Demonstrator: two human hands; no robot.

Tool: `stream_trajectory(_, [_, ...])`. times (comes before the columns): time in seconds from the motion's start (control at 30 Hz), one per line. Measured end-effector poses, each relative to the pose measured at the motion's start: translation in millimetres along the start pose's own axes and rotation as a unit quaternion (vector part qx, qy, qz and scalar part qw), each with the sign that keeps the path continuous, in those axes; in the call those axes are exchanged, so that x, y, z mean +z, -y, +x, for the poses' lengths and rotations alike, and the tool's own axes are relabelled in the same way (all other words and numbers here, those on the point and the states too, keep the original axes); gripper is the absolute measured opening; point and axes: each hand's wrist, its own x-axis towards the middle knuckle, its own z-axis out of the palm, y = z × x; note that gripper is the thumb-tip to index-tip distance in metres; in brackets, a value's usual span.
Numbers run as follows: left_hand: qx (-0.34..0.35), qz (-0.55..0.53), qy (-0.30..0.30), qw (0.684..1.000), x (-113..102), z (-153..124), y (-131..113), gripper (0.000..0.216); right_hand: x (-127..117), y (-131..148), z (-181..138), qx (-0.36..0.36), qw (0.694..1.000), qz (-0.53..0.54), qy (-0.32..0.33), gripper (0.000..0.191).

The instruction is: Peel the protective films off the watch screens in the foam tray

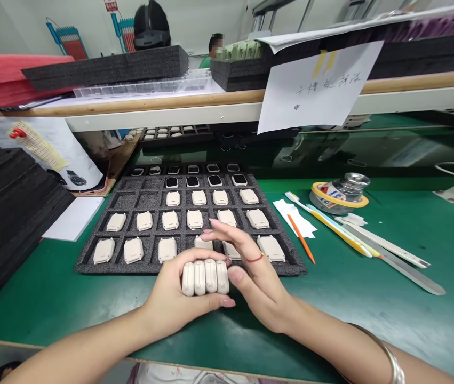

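Four cases (205,277) side by side, clasped in our left hand (169,296); our right hand (262,282), loosely open, just beside them, holding nothing; tray (146,200) beyond.

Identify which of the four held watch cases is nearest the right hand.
The rightmost watch case in the left hand: it sits beside the right hand; the other three are farther left.

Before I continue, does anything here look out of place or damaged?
The handwritten sheet across the shelf edge looks askew: its top climbs to the right more steeply than the shelf edge. I see no spill or damage; the four pale cases in the left hand stand side by side.
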Motion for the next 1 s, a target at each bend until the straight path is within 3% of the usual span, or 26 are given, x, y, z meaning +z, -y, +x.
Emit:
stream_trajectory(0.17, [-0.006,-0.012,-0.021,1.000,2.3,1.0,-0.9,0.045,9.3,-8.2,0.4,0.122,0.988,0.080,-0.045,0.039])
stream_trajectory(0.43, [-0.024,-0.110,-0.027,0.993,4.6,-0.5,5.8,0.047,9.9,-7.3,3.5,0.187,0.977,0.098,-0.041,0.041])
stream_trajectory(0.77, [0.006,-0.174,-0.005,0.985,4.8,0.8,11.1,0.041,10.6,-18.1,0.4,0.187,0.980,0.043,-0.048,0.044])
stream_trajectory(1.0, [-0.026,-0.238,0.002,0.971,5.0,-0.2,16.7,0.042,13.6,-13.6,3.7,0.217,0.974,0.048,-0.054,0.046])
